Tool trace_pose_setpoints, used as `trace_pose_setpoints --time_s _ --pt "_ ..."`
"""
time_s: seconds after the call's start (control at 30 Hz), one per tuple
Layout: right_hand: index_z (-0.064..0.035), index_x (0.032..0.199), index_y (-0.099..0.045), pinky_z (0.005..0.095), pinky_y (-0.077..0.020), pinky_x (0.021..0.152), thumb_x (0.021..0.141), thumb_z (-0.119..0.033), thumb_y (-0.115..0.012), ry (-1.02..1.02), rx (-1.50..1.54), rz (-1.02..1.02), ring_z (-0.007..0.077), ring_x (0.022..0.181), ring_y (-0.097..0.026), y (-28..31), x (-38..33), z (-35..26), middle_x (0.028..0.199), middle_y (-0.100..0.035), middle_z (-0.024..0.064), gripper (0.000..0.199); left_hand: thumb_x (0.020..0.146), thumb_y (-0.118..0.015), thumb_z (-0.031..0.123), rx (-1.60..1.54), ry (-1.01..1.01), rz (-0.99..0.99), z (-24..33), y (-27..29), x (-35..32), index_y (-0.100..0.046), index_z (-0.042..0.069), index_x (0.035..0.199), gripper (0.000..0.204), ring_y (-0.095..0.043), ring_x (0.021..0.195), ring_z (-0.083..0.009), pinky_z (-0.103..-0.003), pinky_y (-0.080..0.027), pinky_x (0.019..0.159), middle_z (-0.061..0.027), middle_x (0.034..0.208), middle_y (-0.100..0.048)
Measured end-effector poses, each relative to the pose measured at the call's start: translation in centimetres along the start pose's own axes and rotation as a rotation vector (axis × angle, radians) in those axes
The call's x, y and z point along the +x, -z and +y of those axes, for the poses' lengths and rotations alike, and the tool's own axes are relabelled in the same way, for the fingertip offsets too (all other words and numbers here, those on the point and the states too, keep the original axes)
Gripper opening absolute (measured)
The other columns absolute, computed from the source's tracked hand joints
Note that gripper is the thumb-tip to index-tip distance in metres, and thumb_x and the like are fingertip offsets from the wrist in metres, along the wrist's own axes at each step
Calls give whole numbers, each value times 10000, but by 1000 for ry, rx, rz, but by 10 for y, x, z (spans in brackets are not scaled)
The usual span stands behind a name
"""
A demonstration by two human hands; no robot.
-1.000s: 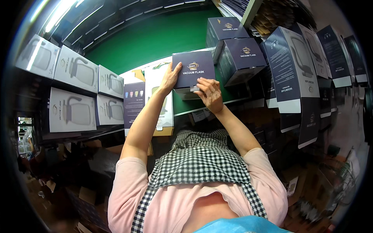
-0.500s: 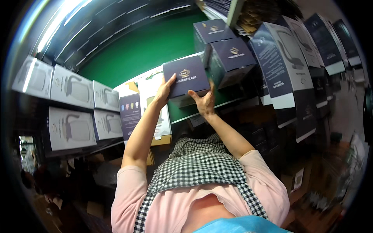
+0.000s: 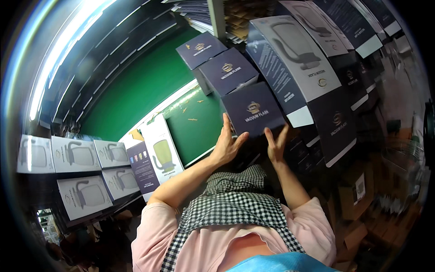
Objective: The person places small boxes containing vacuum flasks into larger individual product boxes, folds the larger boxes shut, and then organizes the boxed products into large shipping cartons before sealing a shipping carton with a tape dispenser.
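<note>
Between my two hands is a dark blue flask box (image 3: 252, 110), its lid side up. My left hand (image 3: 226, 144) lies along its left and near side, thumb and fingers spread against it. On its near right corner, my right hand (image 3: 277, 144) grips with the thumb at the near face. The box sits at the near end of a row, right up against a second dark blue box (image 3: 230, 71). Behind that one stands a third dark blue box (image 3: 200, 49). The undersides of the boxes are hidden.
Flat printed cartons (image 3: 294, 54) stand in a row at the right. White flask boxes (image 3: 84, 197) are stacked at the left. An upright printed carton (image 3: 164, 149) stands by the green bench (image 3: 192, 119), where small brown scraps lie. A cardboard box (image 3: 355, 192) is at lower right.
My hands have carried the box rightward and set it at the near end of the row of dark blue boxes. The view has turned to the right.
</note>
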State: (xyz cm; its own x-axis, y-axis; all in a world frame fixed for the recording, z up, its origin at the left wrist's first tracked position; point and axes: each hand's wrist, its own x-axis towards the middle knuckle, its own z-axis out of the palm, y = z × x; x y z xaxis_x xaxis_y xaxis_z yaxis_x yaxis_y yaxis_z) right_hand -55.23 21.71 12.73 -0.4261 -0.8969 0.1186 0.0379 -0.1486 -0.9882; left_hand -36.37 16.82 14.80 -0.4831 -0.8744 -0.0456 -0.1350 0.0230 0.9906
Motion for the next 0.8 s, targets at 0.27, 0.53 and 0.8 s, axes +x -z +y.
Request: trace_pose_setpoints --time_s 0.27,0.53,0.8 --pt "-24 1489 -192 340 -175 1153 1026 -352 -342 -498 261 378 245 1399 -247 -27 -10 53 1521 -258 142 586 969 -448 493 372 -6 216 -58 235 161 -554 15 1219 550 -571 984 -194 -335 -454 862 -99 1095 -609" --pt "-44 1502 -169 351 -133 1162 975 -591 -286 -513 404 568 252 1428 -167 -64 26 75 1546 -196 159 769 972 -356 527 -693 346 -541 -91 315 356 -387 65 1412 639 -410 1305 -277 -463 -314 1094 -115 1425 -435" --pt "-69 1488 -240 368 -230 1126 923 -667 -332 -457 548 583 254 1376 -255 -63 -15 109 1500 -272 156 828 971 -390 459 -365 385 -236 -64 330 273 -418 63 1379 570 -462 1239 -265 -440 -375 1029 -108 1360 -476"
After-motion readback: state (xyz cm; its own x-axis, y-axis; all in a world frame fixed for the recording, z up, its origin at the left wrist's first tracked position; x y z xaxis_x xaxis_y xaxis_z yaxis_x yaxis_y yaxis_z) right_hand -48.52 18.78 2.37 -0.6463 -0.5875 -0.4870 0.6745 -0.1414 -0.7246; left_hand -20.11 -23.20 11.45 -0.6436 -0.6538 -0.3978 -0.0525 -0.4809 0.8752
